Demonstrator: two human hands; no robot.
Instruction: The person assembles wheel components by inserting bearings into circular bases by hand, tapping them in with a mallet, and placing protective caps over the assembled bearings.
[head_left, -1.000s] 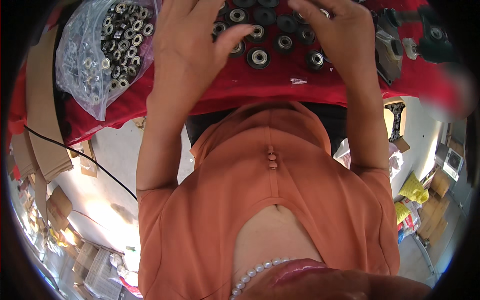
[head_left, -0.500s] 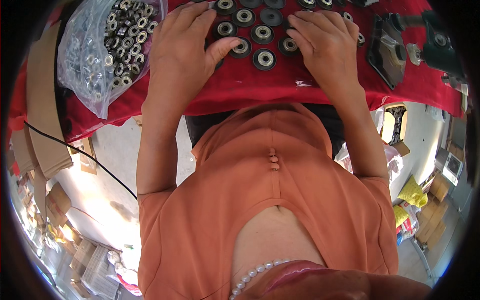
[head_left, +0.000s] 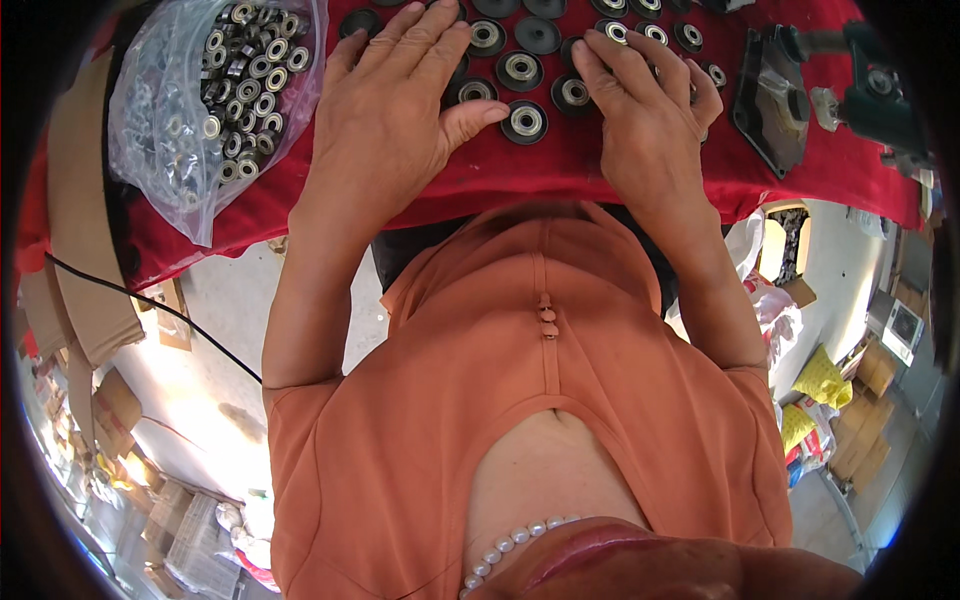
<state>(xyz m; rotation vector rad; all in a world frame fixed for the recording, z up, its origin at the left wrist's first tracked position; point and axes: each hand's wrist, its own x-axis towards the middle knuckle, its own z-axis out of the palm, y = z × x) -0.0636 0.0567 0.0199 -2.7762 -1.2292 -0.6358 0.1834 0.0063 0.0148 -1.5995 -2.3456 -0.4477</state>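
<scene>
My left hand lies palm down over the left side of the rows of discs, its fingers stretched and thumb held out. The thumb tip is beside a black disc with a metal bearing in its middle. Over the right side, my right hand has its fingers apart and bent downward. Its index finger is close to another disc with a bearing; what lies under the palm is hidden. Between the hands are more such discs, one with a bearing and a plain black disc without one.
A clear plastic bag full of loose bearings sits at the left on the red cloth. At the right stands a dark green tool beside a dark metal plate. A black cable hangs at the left.
My left hand has shifted slightly right, its fingers spreading more. My right hand has drawn a little toward me, its fingers bending and parting, uncovering more discs at the back right.
</scene>
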